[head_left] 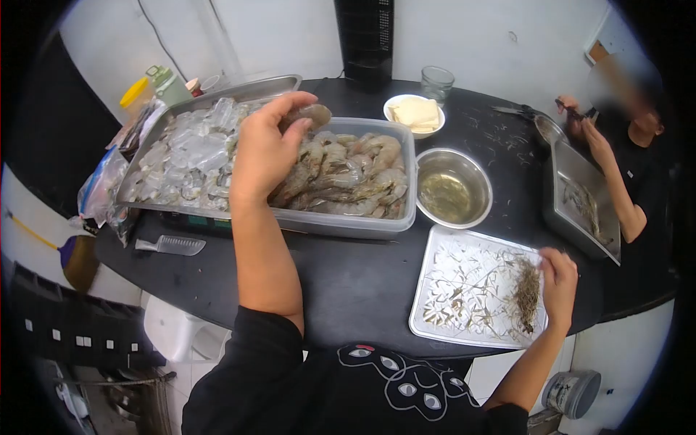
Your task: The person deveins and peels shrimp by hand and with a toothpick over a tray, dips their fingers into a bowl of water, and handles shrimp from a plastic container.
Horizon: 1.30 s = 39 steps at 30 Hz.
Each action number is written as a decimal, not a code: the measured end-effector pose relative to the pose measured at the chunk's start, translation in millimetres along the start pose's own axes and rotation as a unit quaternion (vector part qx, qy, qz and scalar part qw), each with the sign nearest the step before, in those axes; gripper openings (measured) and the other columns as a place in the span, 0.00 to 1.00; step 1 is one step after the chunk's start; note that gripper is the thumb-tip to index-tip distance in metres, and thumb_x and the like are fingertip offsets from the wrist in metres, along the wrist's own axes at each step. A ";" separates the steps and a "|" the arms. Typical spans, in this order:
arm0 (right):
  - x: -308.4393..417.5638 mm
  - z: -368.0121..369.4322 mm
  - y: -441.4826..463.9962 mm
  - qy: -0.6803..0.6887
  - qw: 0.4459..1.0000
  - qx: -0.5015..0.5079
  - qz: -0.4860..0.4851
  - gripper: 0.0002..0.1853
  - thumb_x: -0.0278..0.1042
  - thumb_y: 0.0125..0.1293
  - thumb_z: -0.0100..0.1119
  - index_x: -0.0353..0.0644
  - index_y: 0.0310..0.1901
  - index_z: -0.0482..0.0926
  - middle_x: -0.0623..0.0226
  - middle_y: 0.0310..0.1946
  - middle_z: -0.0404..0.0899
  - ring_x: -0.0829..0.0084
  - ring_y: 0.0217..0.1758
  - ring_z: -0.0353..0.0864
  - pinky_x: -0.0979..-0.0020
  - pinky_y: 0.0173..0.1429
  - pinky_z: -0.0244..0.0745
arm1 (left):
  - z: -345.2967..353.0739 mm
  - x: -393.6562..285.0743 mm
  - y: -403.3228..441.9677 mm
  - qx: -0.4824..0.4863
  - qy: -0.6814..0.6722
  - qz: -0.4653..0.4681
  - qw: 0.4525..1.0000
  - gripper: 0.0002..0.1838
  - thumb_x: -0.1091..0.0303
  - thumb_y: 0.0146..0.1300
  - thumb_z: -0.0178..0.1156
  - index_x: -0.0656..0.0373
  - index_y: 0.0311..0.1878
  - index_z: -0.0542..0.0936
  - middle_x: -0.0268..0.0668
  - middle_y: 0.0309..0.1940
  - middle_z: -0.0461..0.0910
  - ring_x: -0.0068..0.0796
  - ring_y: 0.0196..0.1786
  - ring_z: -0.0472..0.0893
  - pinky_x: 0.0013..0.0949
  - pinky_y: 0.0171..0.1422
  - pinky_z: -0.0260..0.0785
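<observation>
My left hand point(272, 141) holds a shrimp point(313, 114) between thumb and fingers, over the left side of a clear plastic tub point(410, 174) full of grey raw shrimp point(348, 174). Left of the tub, a metal tray point(174, 210) holds ice and shrimp. My right hand point(560, 279) is at the right edge of a white tray point(464, 337), beside a dark clump of thin shrimp trimmings point(526, 293); its fingers are bent together, and whether anything is between them is too small to tell. More thin scraps lie scattered across the white tray.
A steel bowl of cloudy liquid point(454, 188), a white bowl point(415, 132) and a glass point(437, 83) stand behind the white tray. A clear-handled knife-like tool point(172, 245) lies at left. At right, a co-worker's hands point(580, 123) are above a deep metal pan point(580, 225).
</observation>
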State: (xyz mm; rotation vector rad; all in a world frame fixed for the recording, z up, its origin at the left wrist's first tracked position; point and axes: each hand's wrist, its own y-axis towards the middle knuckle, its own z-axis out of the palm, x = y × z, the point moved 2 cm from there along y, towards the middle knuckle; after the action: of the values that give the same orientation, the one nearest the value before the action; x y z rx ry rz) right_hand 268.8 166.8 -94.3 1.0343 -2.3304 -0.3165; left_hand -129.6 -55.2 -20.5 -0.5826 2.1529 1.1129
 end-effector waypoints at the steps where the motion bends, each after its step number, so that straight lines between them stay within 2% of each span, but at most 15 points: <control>1: -8.2 -2.0 -8.1 0.020 1.000 -0.001 0.023 0.05 0.20 0.58 0.53 0.36 0.35 0.78 0.63 0.25 0.74 0.68 0.29 0.73 0.70 0.40 0.66 | -6.0 0.1 -0.7 -0.006 -0.011 -0.004 1.000 0.14 0.80 0.56 0.59 0.61 0.46 0.79 0.38 0.36 0.82 0.25 0.38 0.81 0.28 0.44 0.71; 2: -15.5 -3.7 -16.4 0.036 0.999 -0.020 0.033 0.06 0.20 0.59 0.52 0.36 0.36 0.78 0.63 0.25 0.74 0.69 0.29 0.73 0.70 0.38 0.66 | -9.6 0.0 -1.5 -0.010 -0.035 0.002 0.999 0.14 0.81 0.55 0.59 0.60 0.46 0.79 0.35 0.35 0.82 0.22 0.38 0.80 0.26 0.44 0.71; 5: -32.7 -8.3 -37.0 0.069 0.993 -0.060 0.072 0.07 0.21 0.60 0.51 0.36 0.37 0.78 0.64 0.24 0.74 0.70 0.29 0.73 0.71 0.36 0.66 | -13.6 -3.7 -2.2 0.006 -0.062 0.065 0.996 0.14 0.81 0.55 0.59 0.60 0.46 0.79 0.36 0.36 0.82 0.22 0.37 0.80 0.25 0.44 0.71; 7: -40.1 -10.2 -45.8 0.074 0.989 -0.065 0.107 0.07 0.21 0.61 0.51 0.35 0.38 0.78 0.64 0.24 0.73 0.72 0.29 0.73 0.73 0.37 0.66 | -16.6 -4.7 -9.0 0.047 0.016 0.092 0.995 0.14 0.80 0.54 0.60 0.60 0.45 0.79 0.38 0.37 0.82 0.26 0.39 0.81 0.27 0.45 0.72; 11: -48.7 -13.2 -55.5 0.044 0.990 -0.074 0.115 0.07 0.22 0.62 0.51 0.36 0.38 0.79 0.65 0.24 0.73 0.73 0.30 0.74 0.73 0.38 0.66 | -27.4 4.4 -31.0 0.120 0.175 0.149 0.966 0.13 0.79 0.52 0.61 0.59 0.43 0.80 0.41 0.39 0.82 0.37 0.42 0.81 0.32 0.48 0.72; 12: -48.3 -13.5 -57.0 0.059 0.987 -0.076 0.127 0.07 0.22 0.62 0.50 0.36 0.39 0.78 0.65 0.23 0.73 0.73 0.30 0.73 0.73 0.39 0.66 | -32.6 4.5 -33.4 0.096 0.170 0.121 0.973 0.11 0.78 0.52 0.61 0.60 0.40 0.81 0.42 0.38 0.82 0.42 0.43 0.79 0.35 0.49 0.72; 15: -64.8 -14.4 -59.7 0.047 0.993 -0.052 0.095 0.07 0.24 0.67 0.49 0.34 0.42 0.77 0.71 0.30 0.74 0.82 0.32 0.71 0.79 0.39 0.67 | -46.3 -1.4 -36.1 0.051 0.195 0.071 0.977 0.09 0.78 0.51 0.61 0.60 0.38 0.82 0.42 0.36 0.82 0.41 0.41 0.80 0.35 0.46 0.72; 19: -66.3 -13.1 -60.1 0.108 0.979 -0.110 0.131 0.07 0.21 0.65 0.49 0.34 0.41 0.77 0.68 0.27 0.73 0.78 0.31 0.71 0.77 0.39 0.66 | -27.0 1.1 -36.0 0.175 0.190 0.087 0.962 0.09 0.78 0.50 0.62 0.61 0.36 0.82 0.43 0.33 0.81 0.42 0.38 0.80 0.35 0.43 0.72; 20: -67.4 -13.0 -60.3 0.112 0.979 -0.111 0.132 0.08 0.21 0.65 0.49 0.33 0.41 0.77 0.68 0.28 0.73 0.78 0.31 0.70 0.77 0.39 0.66 | -18.7 2.1 -38.9 0.214 0.172 0.061 0.960 0.10 0.80 0.49 0.63 0.62 0.37 0.82 0.40 0.33 0.80 0.36 0.36 0.79 0.32 0.41 0.71; 23: -73.4 -13.4 -64.4 0.124 0.977 -0.110 0.136 0.08 0.22 0.66 0.49 0.33 0.42 0.77 0.69 0.29 0.73 0.79 0.32 0.70 0.78 0.39 0.66 | 0.7 7.4 -39.4 0.263 0.162 0.078 0.948 0.10 0.79 0.48 0.64 0.61 0.37 0.82 0.40 0.32 0.79 0.37 0.34 0.79 0.34 0.39 0.71; 24: -74.3 -14.3 -65.4 0.128 0.976 -0.108 0.137 0.08 0.22 0.66 0.49 0.33 0.42 0.77 0.69 0.29 0.73 0.80 0.32 0.70 0.79 0.38 0.66 | 5.1 10.8 -38.7 0.269 0.164 0.064 0.947 0.10 0.79 0.48 0.63 0.60 0.36 0.82 0.41 0.32 0.78 0.41 0.33 0.78 0.36 0.38 0.70; 27: -75.6 -16.8 -69.0 0.137 0.974 -0.112 0.143 0.08 0.22 0.66 0.49 0.33 0.43 0.77 0.69 0.30 0.73 0.81 0.32 0.70 0.80 0.37 0.66 | 14.1 16.5 -34.3 0.242 0.241 0.111 0.933 0.07 0.76 0.49 0.62 0.60 0.34 0.82 0.43 0.31 0.78 0.46 0.38 0.79 0.39 0.44 0.71; 30: -77.5 -19.1 -73.2 0.133 0.973 -0.117 0.150 0.08 0.23 0.67 0.49 0.33 0.43 0.77 0.70 0.30 0.74 0.82 0.32 0.70 0.80 0.37 0.66 | 25.6 24.7 -35.1 0.230 0.287 0.117 0.923 0.06 0.76 0.49 0.60 0.60 0.32 0.81 0.43 0.31 0.77 0.47 0.39 0.78 0.41 0.44 0.71; 33: -81.1 -18.5 -77.5 0.128 0.972 -0.121 0.155 0.08 0.24 0.67 0.49 0.33 0.44 0.78 0.70 0.30 0.74 0.82 0.32 0.70 0.80 0.37 0.66 | 31.6 24.1 -38.7 0.262 0.160 0.157 0.939 0.05 0.77 0.50 0.61 0.62 0.32 0.81 0.43 0.30 0.76 0.47 0.37 0.77 0.40 0.41 0.70; 39: -84.6 -17.7 -82.1 0.137 0.967 -0.127 0.176 0.09 0.25 0.68 0.49 0.34 0.44 0.78 0.71 0.30 0.74 0.83 0.32 0.70 0.80 0.37 0.66 | 27.4 24.8 -40.9 0.311 0.212 0.105 0.920 0.06 0.75 0.51 0.61 0.62 0.33 0.81 0.43 0.31 0.77 0.47 0.38 0.77 0.40 0.43 0.69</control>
State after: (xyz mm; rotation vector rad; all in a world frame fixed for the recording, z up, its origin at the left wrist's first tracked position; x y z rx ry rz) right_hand 374.7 174.2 -148.5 0.4937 -2.1044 -0.2997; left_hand -111.9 -56.9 -72.6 -0.3125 2.8140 0.3507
